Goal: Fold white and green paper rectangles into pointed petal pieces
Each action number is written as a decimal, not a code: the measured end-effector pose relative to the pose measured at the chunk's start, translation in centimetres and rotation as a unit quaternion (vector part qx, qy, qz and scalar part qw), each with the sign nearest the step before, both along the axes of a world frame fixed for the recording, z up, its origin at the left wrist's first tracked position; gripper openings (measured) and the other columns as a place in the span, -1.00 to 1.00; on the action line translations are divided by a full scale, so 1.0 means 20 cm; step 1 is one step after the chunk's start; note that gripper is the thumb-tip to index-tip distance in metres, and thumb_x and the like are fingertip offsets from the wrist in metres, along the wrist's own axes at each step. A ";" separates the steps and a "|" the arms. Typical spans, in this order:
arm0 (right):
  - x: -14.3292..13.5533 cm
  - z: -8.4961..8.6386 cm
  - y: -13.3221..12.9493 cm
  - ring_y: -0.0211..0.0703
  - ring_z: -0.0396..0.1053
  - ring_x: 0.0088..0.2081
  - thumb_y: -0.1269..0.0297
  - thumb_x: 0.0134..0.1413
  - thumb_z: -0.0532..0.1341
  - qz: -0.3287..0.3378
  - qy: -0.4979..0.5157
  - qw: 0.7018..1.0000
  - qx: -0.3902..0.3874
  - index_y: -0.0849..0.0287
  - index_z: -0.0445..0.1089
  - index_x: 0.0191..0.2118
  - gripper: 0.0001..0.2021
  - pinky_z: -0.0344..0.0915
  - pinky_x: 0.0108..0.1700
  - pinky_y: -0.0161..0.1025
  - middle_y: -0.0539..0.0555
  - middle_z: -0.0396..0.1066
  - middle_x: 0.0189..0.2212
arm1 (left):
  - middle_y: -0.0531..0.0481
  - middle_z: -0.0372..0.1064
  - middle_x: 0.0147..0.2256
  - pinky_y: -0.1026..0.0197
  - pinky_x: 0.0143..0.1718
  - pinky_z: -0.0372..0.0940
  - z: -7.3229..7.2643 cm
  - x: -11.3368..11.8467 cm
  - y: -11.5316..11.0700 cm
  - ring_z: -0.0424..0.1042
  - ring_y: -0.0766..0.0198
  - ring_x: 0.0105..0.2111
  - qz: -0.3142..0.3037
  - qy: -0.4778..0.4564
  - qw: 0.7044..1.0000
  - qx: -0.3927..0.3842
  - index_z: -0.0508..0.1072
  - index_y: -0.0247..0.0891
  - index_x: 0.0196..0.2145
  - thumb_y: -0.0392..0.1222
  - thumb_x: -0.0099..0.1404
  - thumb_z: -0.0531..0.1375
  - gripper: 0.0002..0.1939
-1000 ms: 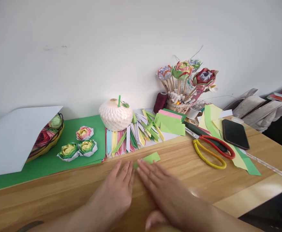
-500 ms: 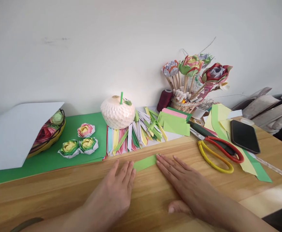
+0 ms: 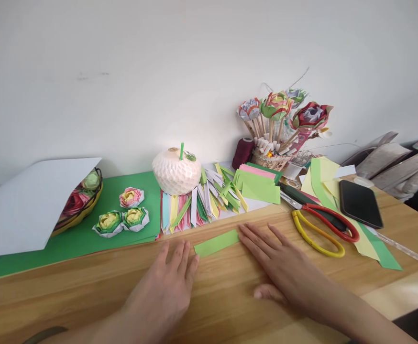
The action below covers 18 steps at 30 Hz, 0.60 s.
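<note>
A light green paper strip (image 3: 216,242) lies flat and slightly slanted on the wooden table (image 3: 216,296). My left hand (image 3: 168,282) rests at the strip's left end, its fingers stretched out and the tips beside the paper's edge. At the other end lies my right hand (image 3: 280,260), flat with fingers spread and the thumb apart, its fingertips touching the strip's right end. Behind the strip is a heap of folded paper pieces (image 3: 226,191) in green, yellow, white and pink.
Scissors (image 3: 324,222) and a black phone (image 3: 360,203) lie at right. Green paper squares (image 3: 257,186) sit before a basket of paper flowers (image 3: 275,107). A white textured ornament (image 3: 176,171) stands near three paper flowers (image 3: 135,217) on green sheets (image 3: 112,186).
My left hand has moved a little away from the strip's left end, so more of the strip shows. The view has shifted slightly.
</note>
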State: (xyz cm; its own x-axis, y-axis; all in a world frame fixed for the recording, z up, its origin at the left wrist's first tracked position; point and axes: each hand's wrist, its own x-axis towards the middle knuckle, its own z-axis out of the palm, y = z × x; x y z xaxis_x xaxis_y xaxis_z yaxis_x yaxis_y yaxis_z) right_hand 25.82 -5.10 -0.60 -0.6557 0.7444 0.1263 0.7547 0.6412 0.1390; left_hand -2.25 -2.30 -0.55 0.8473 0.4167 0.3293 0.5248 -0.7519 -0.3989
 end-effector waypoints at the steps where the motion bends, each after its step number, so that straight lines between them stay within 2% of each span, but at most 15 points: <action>1: 0.01 0.00 0.01 0.18 0.06 0.23 -0.29 0.10 -0.06 -0.004 0.008 1.000 -0.007 0.39 -0.05 0.29 -0.12 0.15 0.12 0.21 0.35 0.04 0.24 | -0.21 0.50 -0.15 -0.07 -0.10 0.16 0.00 0.00 0.00 0.44 0.02 -0.13 -0.002 -0.001 1.000 0.000 0.57 -0.29 -0.20 -0.18 0.10 0.21 -0.70; 3: 0.02 0.01 0.04 0.15 0.07 0.23 -0.23 0.15 -0.03 -0.026 0.039 0.999 -0.022 0.32 0.01 0.27 -0.22 0.14 0.15 0.21 0.31 0.06 0.24 | -0.20 0.50 -0.16 -0.06 -0.11 0.16 -0.01 0.00 0.00 0.44 0.03 -0.14 -0.007 -0.001 1.000 0.000 0.57 -0.28 -0.20 -0.18 0.10 0.22 -0.70; 7: 0.00 0.02 0.11 0.07 0.14 0.20 0.08 0.25 0.06 -0.101 0.150 0.983 -0.039 0.24 0.19 0.17 -0.53 0.19 0.15 0.13 0.30 0.15 0.20 | -0.21 0.50 -0.14 -0.08 -0.11 0.16 -0.01 -0.01 0.01 0.43 0.03 -0.13 -0.009 0.010 1.000 -0.004 0.56 -0.27 -0.18 -0.15 0.14 0.22 -0.70; 13: -0.09 -0.02 0.14 0.04 0.28 0.10 0.35 0.15 0.18 -0.080 0.268 0.957 -0.075 0.18 0.42 -0.15 -0.83 0.30 0.07 0.02 0.23 0.35 0.06 | -0.23 0.49 -0.14 -0.08 -0.12 0.15 -0.01 0.00 0.01 0.44 0.03 -0.16 -0.003 0.008 1.000 -0.010 0.56 -0.28 -0.17 -0.12 0.10 0.26 -0.67; 15: -0.11 -0.02 0.13 0.01 0.32 0.04 0.39 0.12 0.19 -0.091 0.293 0.948 -0.087 0.17 0.41 -0.16 -0.85 0.32 0.04 -0.01 0.20 0.38 0.01 | -0.22 0.49 -0.14 -0.07 -0.12 0.15 -0.01 0.00 0.01 0.44 0.03 -0.16 -0.002 0.001 1.000 -0.010 0.56 -0.27 -0.18 -0.12 0.09 0.26 -0.67; 18: -0.12 -0.01 0.13 -0.01 0.34 -0.02 0.43 0.08 0.22 -0.110 0.309 0.939 -0.107 0.17 0.33 -0.02 -0.68 0.33 0.00 -0.02 0.17 0.41 -0.06 | -0.20 0.49 -0.14 -0.05 -0.13 0.15 -0.01 0.01 0.01 0.45 0.05 -0.17 0.002 -0.004 1.000 -0.008 0.56 -0.27 -0.18 -0.13 0.11 0.24 -0.69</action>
